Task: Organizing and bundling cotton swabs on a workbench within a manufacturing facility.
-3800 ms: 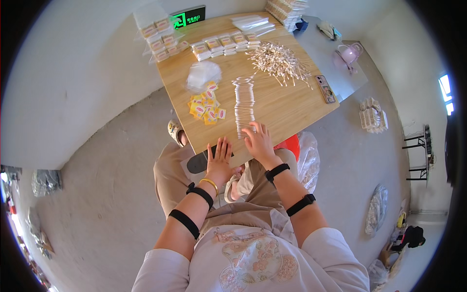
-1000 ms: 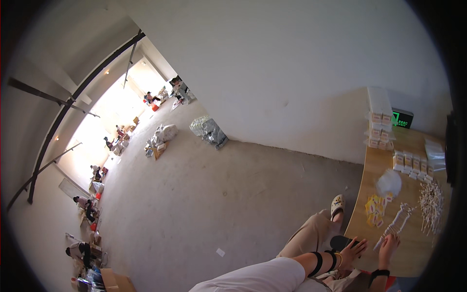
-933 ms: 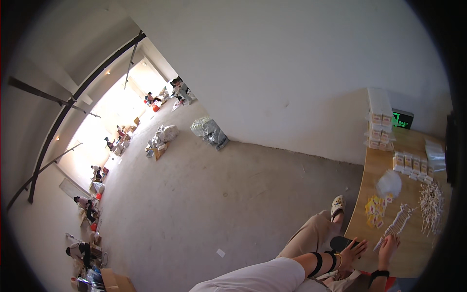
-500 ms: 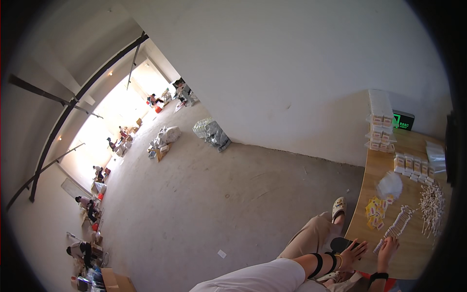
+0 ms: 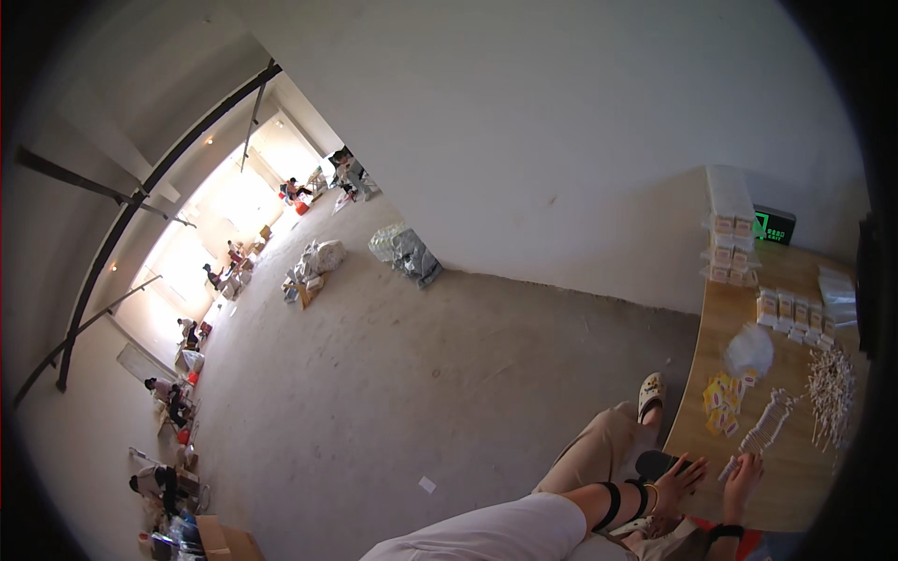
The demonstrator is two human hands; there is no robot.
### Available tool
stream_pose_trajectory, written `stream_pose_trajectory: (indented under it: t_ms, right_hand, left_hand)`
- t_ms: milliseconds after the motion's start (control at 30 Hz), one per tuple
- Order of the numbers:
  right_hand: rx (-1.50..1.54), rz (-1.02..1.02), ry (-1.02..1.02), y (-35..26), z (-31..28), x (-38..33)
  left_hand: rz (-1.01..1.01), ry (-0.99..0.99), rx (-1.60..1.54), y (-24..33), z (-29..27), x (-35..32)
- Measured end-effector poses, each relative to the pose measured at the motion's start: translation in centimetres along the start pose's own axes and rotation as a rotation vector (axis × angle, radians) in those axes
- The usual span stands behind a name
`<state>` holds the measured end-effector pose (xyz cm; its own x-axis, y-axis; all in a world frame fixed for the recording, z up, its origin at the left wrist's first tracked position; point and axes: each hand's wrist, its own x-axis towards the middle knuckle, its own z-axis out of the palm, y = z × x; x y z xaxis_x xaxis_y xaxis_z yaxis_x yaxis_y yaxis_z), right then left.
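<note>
My left hand (image 5: 681, 488) lies at the table's near edge, fingers stretched out and holding nothing visible. Just to its right, my right hand (image 5: 744, 479) is closed around a small bundle of cotton swabs (image 5: 728, 468), low over the tabletop. Beyond it, more cotton swabs lie side by side in a loose row (image 5: 767, 421). A heap of loose swabs (image 5: 831, 397) covers the table to the right. Left of the row are scattered yellow and white printed cards (image 5: 721, 404), with clear plastic bags (image 5: 749, 350) behind them.
Small filled packs (image 5: 795, 314) stand in a line farther back on the wooden table (image 5: 725, 327). Taller stacks of packs (image 5: 730, 234) rise by the wall beside a green lit sign (image 5: 774, 226). Wrapped bundles (image 5: 405, 254) rest on the floor; several people work far left.
The bundle at my right hand is now separated from the row, which has become shorter and looser. Both hands stay in nearly the same place.
</note>
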<state>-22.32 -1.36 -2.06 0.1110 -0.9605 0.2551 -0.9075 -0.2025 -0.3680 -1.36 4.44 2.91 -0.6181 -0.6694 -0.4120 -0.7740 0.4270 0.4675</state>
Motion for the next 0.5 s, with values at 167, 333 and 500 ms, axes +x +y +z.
stream_pose_trajectory:
  t_ms: [167, 333, 500]
  right_hand:
    - [-0.056, -0.052, 0.151, 2.6, -1.4, -3.1]
    - [0.106, -0.024, 0.066, -2.8, -3.2, 1.3]
    - [0.16, 0.184, 0.154, -0.3, -4.2, -2.8]
  left_hand:
    - [0.079, 0.419, 0.408, -0.1, 4.6, 2.6]
    - [-0.002, 0.215, 0.147, -2.8, 1.3, -0.4]
    - [-0.005, 0.12, 0.257, -0.8, -0.8, 0.0]
